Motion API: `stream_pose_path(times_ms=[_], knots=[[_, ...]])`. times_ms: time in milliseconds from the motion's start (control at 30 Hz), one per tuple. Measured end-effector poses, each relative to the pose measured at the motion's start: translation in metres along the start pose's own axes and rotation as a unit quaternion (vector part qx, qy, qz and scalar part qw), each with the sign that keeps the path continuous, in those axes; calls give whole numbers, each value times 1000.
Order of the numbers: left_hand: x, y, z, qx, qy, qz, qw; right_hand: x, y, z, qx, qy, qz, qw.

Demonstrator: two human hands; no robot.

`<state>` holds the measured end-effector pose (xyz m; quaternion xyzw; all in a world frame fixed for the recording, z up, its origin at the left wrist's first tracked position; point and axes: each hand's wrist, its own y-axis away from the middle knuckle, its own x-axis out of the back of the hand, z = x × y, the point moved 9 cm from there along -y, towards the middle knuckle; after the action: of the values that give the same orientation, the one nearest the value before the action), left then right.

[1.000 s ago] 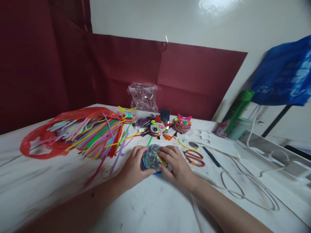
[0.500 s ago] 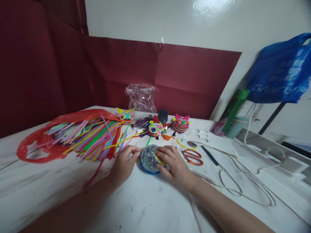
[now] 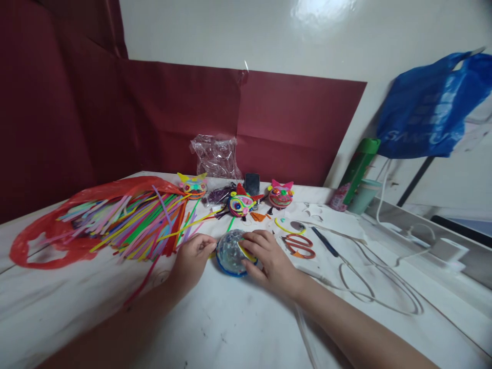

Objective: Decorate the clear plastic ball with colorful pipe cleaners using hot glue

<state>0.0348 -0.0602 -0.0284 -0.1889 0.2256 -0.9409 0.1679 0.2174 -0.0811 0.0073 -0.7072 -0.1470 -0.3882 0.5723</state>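
Note:
A clear, speckled dome (image 3: 229,251) with a blue rim rests on the white table in front of me. My right hand (image 3: 269,260) curls over its right side, thumb low and fingers on top. Under those fingers a yellow strip (image 3: 245,251) shows, apparently a pipe cleaner. At the dome's left edge my left hand (image 3: 195,259) is closed in a pinch, with a bit of yellow just below the fingertips. Behind the dome sit three colourful animal heads: one with yellow ears (image 3: 193,186), one with red horns (image 3: 242,202) and one with pink ears (image 3: 280,195).
Many coloured pipe cleaners (image 3: 134,220) spill from a red plastic bag (image 3: 23,251) on the left. Orange-handled scissors (image 3: 300,246), a dark-handled tool (image 3: 325,242) and loose cable (image 3: 369,287) lie to the right. A phone (image 3: 252,183) and clear plastic wrapping (image 3: 215,156) stand behind.
The camera view has turned slightly right, so everything sits a little farther left. Both hands keep nearly the same hold at the dome.

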Motion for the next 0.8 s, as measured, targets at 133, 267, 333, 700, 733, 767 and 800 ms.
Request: stream_pose_path(times_ms=[133,267,333,700,733,767,800], knots=[[-3,0,-3,25,1,-12,1000,-2,1,2,-4,-4,-4,1000],[0,0,-15,59,-11,0,998,-2,0,2,-5,-6,-2,1000],[3,-1,-19,60,-13,19,998,0,-1,2,-5,-6,-1,1000],[8,-9,-29,77,74,46,993,-3,-3,6,-9,-1,-11,1000],[8,-9,-29,77,72,47,993,-3,-3,6,-10,-2,-13,1000],[8,-9,-29,76,69,46,994,-3,-3,6,-11,-3,-14,1000],[7,-9,-28,74,65,44,994,-3,-4,7,-12,-4,-16,1000]])
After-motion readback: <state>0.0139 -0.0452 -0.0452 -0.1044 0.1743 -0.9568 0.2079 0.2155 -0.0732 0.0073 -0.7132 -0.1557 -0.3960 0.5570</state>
